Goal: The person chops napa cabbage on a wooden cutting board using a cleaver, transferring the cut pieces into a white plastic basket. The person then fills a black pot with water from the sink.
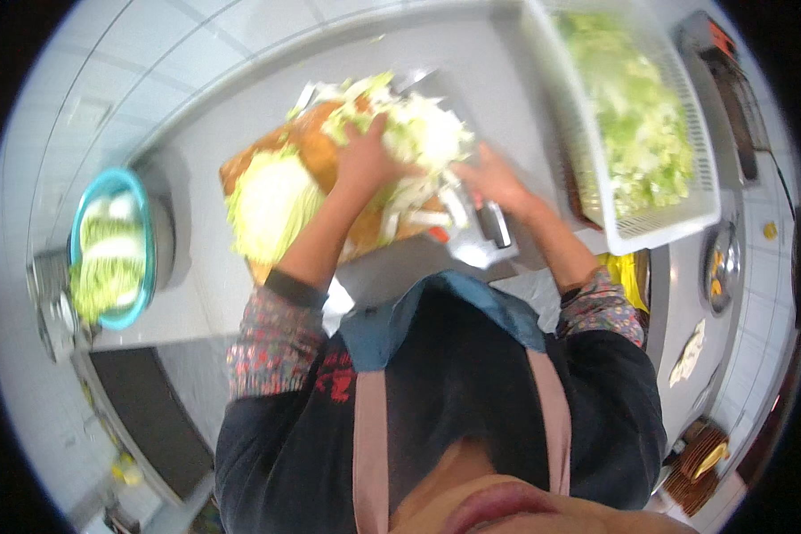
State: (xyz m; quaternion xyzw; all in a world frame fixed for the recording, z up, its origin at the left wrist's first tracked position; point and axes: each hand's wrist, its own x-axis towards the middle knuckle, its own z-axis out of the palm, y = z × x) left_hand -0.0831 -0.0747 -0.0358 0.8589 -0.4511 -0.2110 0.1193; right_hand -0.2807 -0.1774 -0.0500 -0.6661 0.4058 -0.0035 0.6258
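A pile of chopped napa cabbage (434, 133) lies across the right part of a wooden cutting board (317, 150). My left hand (367, 160) rests on the pile's left side, fingers spread. At its right edge is my right hand (494, 180), fingers apart and blurred, touching or very close to the pieces. Neither hand appears to grip anything. On the board's left part lies a large uncut piece of napa cabbage (277, 207), beside my left forearm. A knife with a dark handle (495, 225) lies below my right hand, near the counter's front.
A white plastic basket (611, 230) with cut cabbage stands to the right. At the left, a turquoise basin (148, 247) holds more napa cabbage. Behind the board runs the grey counter (487, 60) up to a tiled wall (193, 40). A metal bowl (721, 267) sits far right.
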